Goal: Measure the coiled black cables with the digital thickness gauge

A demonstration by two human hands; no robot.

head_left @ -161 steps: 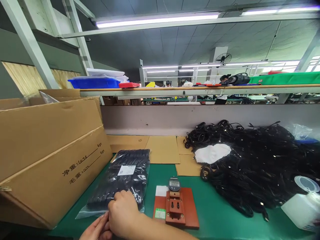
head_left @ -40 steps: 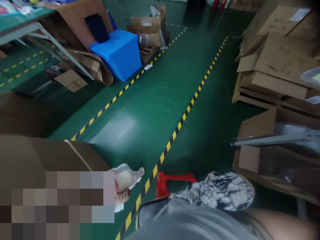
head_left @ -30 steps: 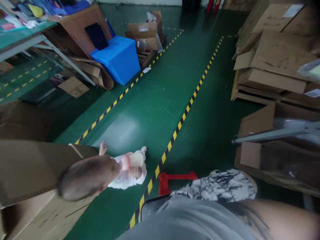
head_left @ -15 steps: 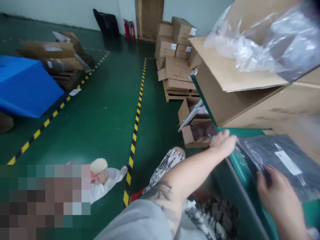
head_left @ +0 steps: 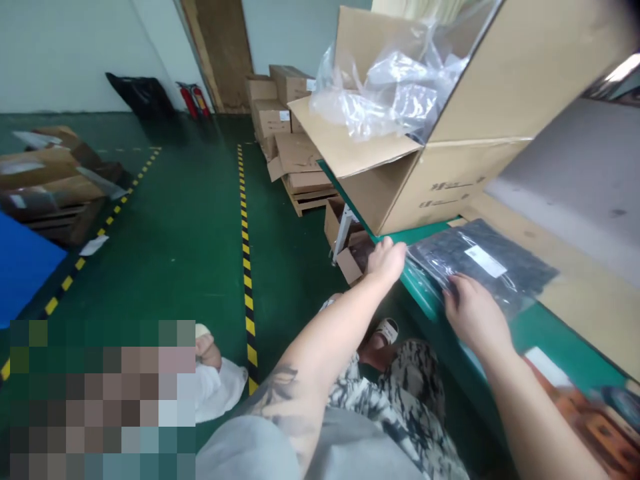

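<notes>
A glossy green floor (head_left: 200, 220), marked by a yellow-and-black striped line (head_left: 246, 247), spreads across the left half of the view. Beside it runs a long green-topped table (head_left: 565, 323). A large brown cardboard box (head_left: 460, 167) stands open toward the left end of the surface, by its front edge, with crumpled clear plastic sheeting (head_left: 395, 93) bunched at its raised flaps. Another person in white clothing (head_left: 220, 387), mostly masked from sight, is on the floor, well apart from the table. Flat tan cardboard (head_left: 590, 273) lines the back edge of the surface.

Between the box and that cardboard lies a flat clear plastic bag packed with black goods (head_left: 500, 247), its near end at the front edge of the surface. The left hand (head_left: 387, 259) is at the bag's front left corner, fingers curled together — whether plastic is clamped between them, I cannot tell. The right hand (head_left: 477, 313) touches the bag's near edge, thumb below the fingers; their grip cannot be made out either. Farther right along the surface, blurred and partly behind the right forearm, sits a reddish-brown block fixture (head_left: 595, 427). Smallest is the white rectangular label (head_left: 485, 261) on top of the bag.
</notes>
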